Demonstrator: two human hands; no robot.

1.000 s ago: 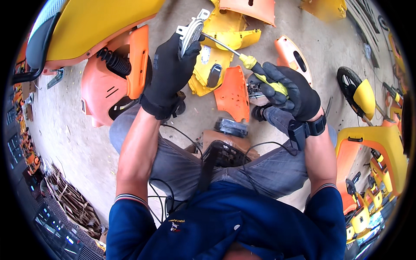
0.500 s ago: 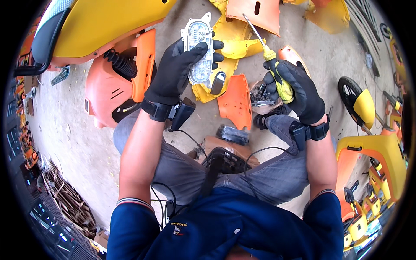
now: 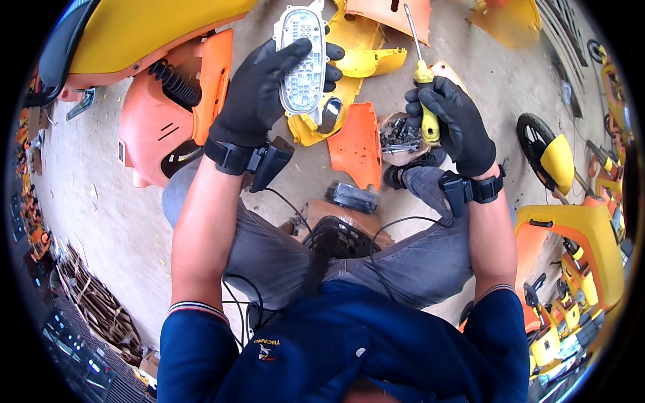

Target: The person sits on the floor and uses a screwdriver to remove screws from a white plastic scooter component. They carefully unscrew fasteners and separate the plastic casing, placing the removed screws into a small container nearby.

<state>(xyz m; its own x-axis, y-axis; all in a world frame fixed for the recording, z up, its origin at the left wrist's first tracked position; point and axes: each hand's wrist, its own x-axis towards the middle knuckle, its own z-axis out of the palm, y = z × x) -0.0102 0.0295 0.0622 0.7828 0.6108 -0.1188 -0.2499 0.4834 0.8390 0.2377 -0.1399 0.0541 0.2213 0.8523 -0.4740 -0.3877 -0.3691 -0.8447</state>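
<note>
In my gloved left hand is an oval scooter lamp with a silvery clear face and small mounting ears, gripped between thumb and fingers. My gloved right hand is closed round a yellow and black screwdriver whose blade points away from me, nearly upright in view. The lamp and the screwdriver are apart. Beyond and below the hands lie yellow body panels and an orange panel. A container of screws and small parts stands below the right hand.
A yellow and orange scooter body with a black spring stands at my left. A dark clear-topped part rests on cardboard between my legs. At right are a wheel with a yellow fender and a yellow panel. Cables hang across my lap.
The screwdriver has turned from leaning left to nearly upright, and my right fingers have shifted on its handle. My left hand still holds the lamp, now slightly higher and farther left in view.
</note>
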